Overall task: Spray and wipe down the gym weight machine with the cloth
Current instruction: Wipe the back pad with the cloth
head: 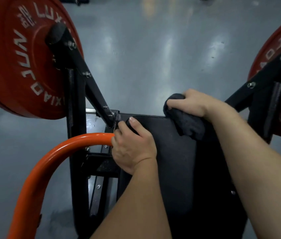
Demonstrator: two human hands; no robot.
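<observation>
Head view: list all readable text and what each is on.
"LUX" - left red plate, top; the rest is hidden behind the black arm.
"XIAOJUN" - same plate, running round its left and lower face.
Small white logo between them: too blurred to read.
Right red plate: white letter fragments, cut off; unreadable.
Cloth, pad, orange handle: no text.

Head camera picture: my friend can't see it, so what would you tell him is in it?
A person's right hand holds a dark cloth on the far edge of a gym machine's black pad, while the left hand grips the pad's left edge. Red weight plates sit on both sides.
</observation>
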